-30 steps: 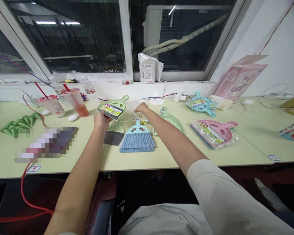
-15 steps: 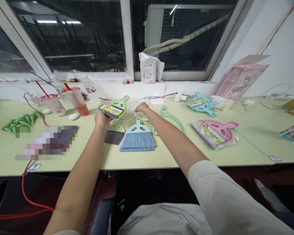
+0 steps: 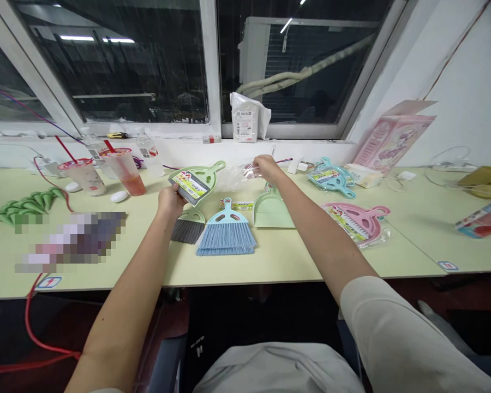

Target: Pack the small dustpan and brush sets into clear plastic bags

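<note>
Looking across the table (image 3: 213,270), we have two drink cups (image 3: 126,173) at the left. Our left hand (image 3: 171,202) has its grip closed on the lower left corner of a labelled dustpan (image 3: 198,183), raised over the table. A grey-bristled brush (image 3: 188,229) lies nearer us, then a blue brush (image 3: 226,232). Beyond that stretches a clear bag (image 3: 232,177), pinched in our right hand (image 3: 265,165). An unlabelled green dustpan (image 3: 272,213) and a pink dustpan (image 3: 376,221) follow.

Green dustpan set (image 3: 196,183) held in left hand (image 3: 171,202), clear wrap (image 3: 234,177) gripped by right hand (image 3: 267,167), blue brush (image 3: 226,233) laid on bench (image 3: 286,262)
</note>
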Demonstrator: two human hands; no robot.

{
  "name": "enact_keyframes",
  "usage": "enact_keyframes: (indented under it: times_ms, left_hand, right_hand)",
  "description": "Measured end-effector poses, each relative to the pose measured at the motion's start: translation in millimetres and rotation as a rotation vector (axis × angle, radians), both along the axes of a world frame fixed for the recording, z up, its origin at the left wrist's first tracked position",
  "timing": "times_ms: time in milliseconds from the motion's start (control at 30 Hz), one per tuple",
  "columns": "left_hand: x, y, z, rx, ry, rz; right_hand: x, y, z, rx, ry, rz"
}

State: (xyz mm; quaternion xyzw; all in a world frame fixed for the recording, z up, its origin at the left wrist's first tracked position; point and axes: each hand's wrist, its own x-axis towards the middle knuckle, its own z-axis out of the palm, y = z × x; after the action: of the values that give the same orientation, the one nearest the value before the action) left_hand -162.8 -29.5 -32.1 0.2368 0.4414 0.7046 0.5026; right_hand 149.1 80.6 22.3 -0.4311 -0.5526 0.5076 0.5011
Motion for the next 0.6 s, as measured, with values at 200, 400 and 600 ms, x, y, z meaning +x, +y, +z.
enact_keyframes:
  times_ms: [200,400,600]
  left_hand:
    - [23.5,-9.4,2.4,0.016,0.044,-0.097]
    - [37.5,-20.0,5.6,-0.003,0.089,-0.176]
    - [42.0,-24.4,7.6,-0.001,0.098,-0.198]
  right_hand:
    - [72.1,-34.9,-2.9,0.053,0.125,0.075]
    - [89.4,-60.7,-12.1,0.084,0.199,0.053]
    - [94.5,-70.4,-18.9,0.054,0.223,0.066]
